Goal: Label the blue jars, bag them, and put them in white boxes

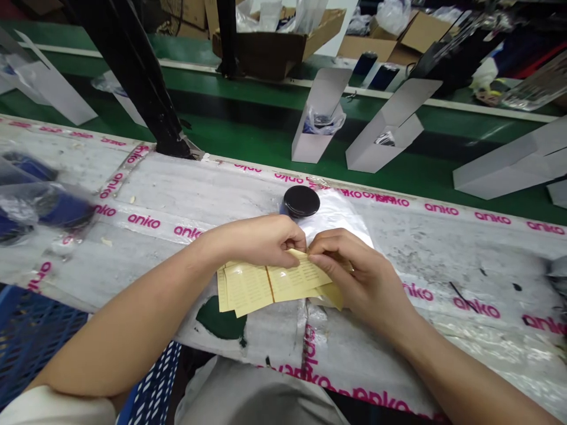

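Observation:
My left hand (259,239) and my right hand (354,271) meet over yellow label sheets (270,283) at the table's front. Both pinch the top edge of the sheets with thumb and fingers closed. The sheets carry rows of small print and lie partly fanned toward the left. Just behind my hands stands a dark bottle with a black round cap (301,202), wrapped in a clear plastic bag (341,215). The fingertips hide the exact spot they grip.
The worktable (186,195) is covered in plastic held by "anko" tape. Bagged dark bottles (39,203) lie at left. A green conveyor (248,127) behind carries open grey boxes (319,118). Cardboard cartons (274,41) stand farther back. A blue crate (31,336) sits lower left.

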The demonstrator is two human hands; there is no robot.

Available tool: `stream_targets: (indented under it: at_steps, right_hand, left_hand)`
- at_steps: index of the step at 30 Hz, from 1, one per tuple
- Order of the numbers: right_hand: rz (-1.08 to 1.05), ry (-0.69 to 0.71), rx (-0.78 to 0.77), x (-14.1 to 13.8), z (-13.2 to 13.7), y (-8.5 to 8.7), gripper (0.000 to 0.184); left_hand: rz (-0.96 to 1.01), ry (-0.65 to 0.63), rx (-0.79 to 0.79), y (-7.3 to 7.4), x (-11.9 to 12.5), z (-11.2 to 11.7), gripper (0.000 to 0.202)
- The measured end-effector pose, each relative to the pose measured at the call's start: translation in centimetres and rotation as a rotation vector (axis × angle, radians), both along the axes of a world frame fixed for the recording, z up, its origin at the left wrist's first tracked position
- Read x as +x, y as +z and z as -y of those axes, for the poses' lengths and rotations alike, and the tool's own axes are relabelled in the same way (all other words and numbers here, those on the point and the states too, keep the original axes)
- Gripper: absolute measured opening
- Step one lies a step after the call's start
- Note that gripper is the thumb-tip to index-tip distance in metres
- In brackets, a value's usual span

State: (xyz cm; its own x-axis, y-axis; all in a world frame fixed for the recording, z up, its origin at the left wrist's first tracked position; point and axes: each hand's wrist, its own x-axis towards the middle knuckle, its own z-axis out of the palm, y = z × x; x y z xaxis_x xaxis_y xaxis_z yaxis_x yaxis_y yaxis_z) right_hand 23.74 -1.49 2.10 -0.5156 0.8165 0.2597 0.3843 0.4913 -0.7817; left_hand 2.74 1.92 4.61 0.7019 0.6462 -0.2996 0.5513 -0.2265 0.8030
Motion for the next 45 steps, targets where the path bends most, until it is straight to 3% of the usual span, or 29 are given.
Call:
stream_targets:
  at_steps: [5,8,11,14,16,20,26,31,35,45]
  right_hand:
    - [-0.187,-0.149,-0.336,0.4,-0.7,0.8,0.006]
    - [-0.344,-0.255,-0.630,0.9,-1.4,1.4,0.015]
    - [-0.446,-0.278,-0.892,1.4,-2.0,1.9,0.023]
    - [-0.488,-0.266,-0.974,1.8,-2.3,2.2,0.024]
    - [-0.499,-0.271,-0.973,1.9,-2.3,2.5,0.025]
    - [-0.501,-0.301,-0.929,1.8,-2.2,3.0,0.025]
    - [-0.460,-0.318,-0.730,0.7,-1.3,3.0,0.020]
    - [-0.340,-0.368,-0.528,-0.3,-1.0,2.5,0.014]
    - [-0.248,-0.419,-0.469,-0.6,-1.2,1.9,0.014]
    - [-0.315,-0.408,-0.419,-0.6,-1.4,1.5,0.012]
  left_hand:
    - [-0.027,0.025,0.017,0.7,-1.2,-0.2,0.007]
    - [-0.016,0.163,0.013,1.9,-2.6,-0.4,0.015]
    - [0.027,0.354,0.156,1.9,-3.3,-1.0,0.016]
    - [0.118,0.498,0.359,0.3,-2.7,-1.6,0.051]
    - [0.167,0.497,0.416,-1.1,-1.9,-1.9,0.070]
    - [0.265,0.474,0.460,-2.7,-0.4,-1.7,0.058]
    - [0.401,0.376,0.535,-3.0,0.8,-0.6,0.050]
    - [0.492,0.352,0.592,-3.9,1.3,-0.7,0.059]
    - [0.443,0.375,0.561,-4.3,1.4,-0.7,0.060]
    - [0.357,0.410,0.573,-4.4,1.8,-0.5,0.053]
